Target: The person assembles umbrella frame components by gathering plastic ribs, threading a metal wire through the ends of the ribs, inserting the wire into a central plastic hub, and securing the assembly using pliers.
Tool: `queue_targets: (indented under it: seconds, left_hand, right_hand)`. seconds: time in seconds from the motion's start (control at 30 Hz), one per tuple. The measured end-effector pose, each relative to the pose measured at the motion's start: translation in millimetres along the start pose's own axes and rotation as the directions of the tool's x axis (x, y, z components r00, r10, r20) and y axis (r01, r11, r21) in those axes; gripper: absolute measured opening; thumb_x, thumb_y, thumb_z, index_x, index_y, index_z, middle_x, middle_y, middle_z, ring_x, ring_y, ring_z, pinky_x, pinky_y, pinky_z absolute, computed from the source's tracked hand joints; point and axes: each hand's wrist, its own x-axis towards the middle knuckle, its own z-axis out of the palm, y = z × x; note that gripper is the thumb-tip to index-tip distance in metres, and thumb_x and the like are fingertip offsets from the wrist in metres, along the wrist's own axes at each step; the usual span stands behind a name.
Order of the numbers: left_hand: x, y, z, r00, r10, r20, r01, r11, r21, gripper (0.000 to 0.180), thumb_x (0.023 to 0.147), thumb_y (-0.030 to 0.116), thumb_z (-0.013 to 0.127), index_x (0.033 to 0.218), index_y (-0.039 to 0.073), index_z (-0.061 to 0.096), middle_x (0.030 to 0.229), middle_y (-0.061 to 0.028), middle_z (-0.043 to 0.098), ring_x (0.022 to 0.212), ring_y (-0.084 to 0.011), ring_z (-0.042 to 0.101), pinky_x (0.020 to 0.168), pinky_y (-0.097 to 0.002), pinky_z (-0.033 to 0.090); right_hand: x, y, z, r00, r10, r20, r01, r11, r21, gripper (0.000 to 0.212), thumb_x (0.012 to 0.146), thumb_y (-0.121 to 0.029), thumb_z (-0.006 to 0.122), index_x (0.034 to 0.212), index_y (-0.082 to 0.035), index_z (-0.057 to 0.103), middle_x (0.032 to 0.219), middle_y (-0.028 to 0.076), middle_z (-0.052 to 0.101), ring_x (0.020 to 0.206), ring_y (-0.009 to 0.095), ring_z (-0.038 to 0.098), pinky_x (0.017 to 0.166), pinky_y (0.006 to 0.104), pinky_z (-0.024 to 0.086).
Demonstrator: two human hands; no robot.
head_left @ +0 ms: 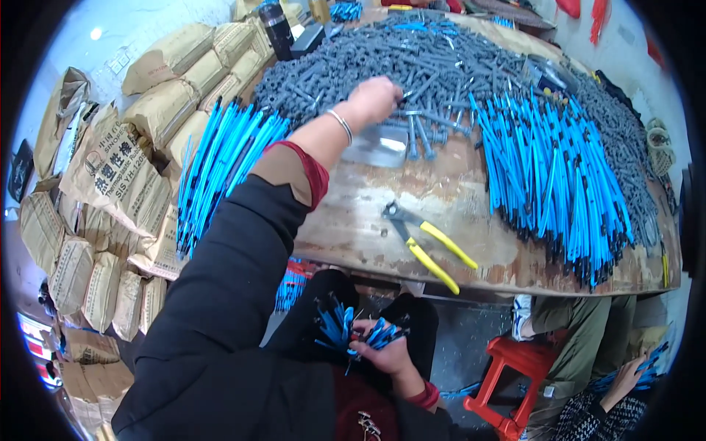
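My left hand (373, 101), a silver bangle on its wrist, reaches to the near edge of a large heap of grey ribbed plugs (346, 62), which look like wall anchors, some with metal screws. Its fingers are curled together; whatever is between them is hidden. Just below it lies a shiny, clear flat piece (379, 147), beside several screw-fitted plugs (419, 136). Down at my lap, my right hand (386, 354) is closed round a bundle of thin blue sticks with black ends (337, 323). Yellow-handled pincers (423, 242) rest on the table between my hands, jaws toward the heap.
Blue black-ended sticks form a big pile (555, 184) on the table's right and another (228, 162) at left. Brown paper sacks (110, 176) stack up along the left. Past the worn wooden table (346, 235), a red stool (515, 375) stands near another person's hand (624, 382) holding blue sticks.
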Motion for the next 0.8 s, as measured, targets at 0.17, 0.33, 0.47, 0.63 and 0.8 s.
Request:
queue_targets:
  seconds: [0.17,0.33,0.47,0.63,0.8]
  left_hand:
    - [22.3,4.0,22.0,0.943,-0.124,0.309,0.072,0.982,0.174,0.016,0.075,0.020,0.062,0.088,0.014,0.068,0.087,-0.0144,0.064,0.087,-0.0295,0.061,0.078,-0.0413,0.050]
    - [27.1,1.9,7.2,0.962,-0.144,0.233,0.101,0.977,0.186,0.016,0.077,0.021,0.062,0.088,0.013,0.069,0.091,-0.0141,0.065,0.088,-0.0290,0.062,0.078,-0.0425,0.049]
    - [12.3,-0.1,-50.6,0.992,-0.066,-0.108,0.073,0.995,0.062,0.020,0.079,0.024,0.062,0.092,0.009,0.065,0.088,-0.0159,0.064,0.085,-0.0319,0.062,0.076,-0.0425,0.049]
    - [-64.8,28.8,-141.2,0.961,-0.131,-0.244,0.078,0.973,-0.217,0.026,0.082,0.018,0.062,0.101,0.004,0.052,0.074,-0.0118,0.062,0.069,-0.0226,0.060,0.068,-0.0321,0.047]
    - [-187.5,62.4,-163.7,0.986,0.164,0.040,-0.106,0.788,-0.606,0.016,0.082,0.008,0.060,0.094,0.001,0.053,0.082,-0.0042,0.059,0.077,-0.0123,0.057,0.067,-0.0255,0.046]
  right_hand:
    - [5.8,10.3,-4.1,0.999,0.032,-0.032,-0.031,0.999,0.014,0.027,0.072,-0.008,0.074,0.096,-0.003,0.063,0.081,0.003,0.063,0.069,0.007,0.057,0.065,0.0235,0.047]
    - [10.9,17.8,-9.7,0.997,0.070,-0.045,-0.068,0.997,0.038,0.027,0.069,0.000,0.072,0.093,0.001,0.061,0.099,0.012,0.063,0.080,0.013,0.059,0.072,0.0273,0.048]
    - [8.6,18.9,-3.0,1.000,-0.003,-0.023,0.005,0.997,0.083,0.033,0.072,-0.013,0.075,0.102,-0.005,0.064,0.074,0.001,0.063,0.067,0.007,0.057,0.066,0.0238,0.048]
    - [1.1,10.0,12.1,0.997,-0.023,0.071,0.026,0.998,-0.052,0.034,0.070,0.000,0.072,0.102,-0.002,0.060,0.098,0.006,0.063,0.086,0.013,0.059,0.077,0.0279,0.049]
    - [-19.3,-8.9,23.4,0.993,-0.111,0.044,0.115,0.990,-0.081,0.034,0.069,-0.009,0.075,0.100,-0.003,0.061,0.091,0.003,0.062,0.084,0.011,0.058,0.076,0.0273,0.048]
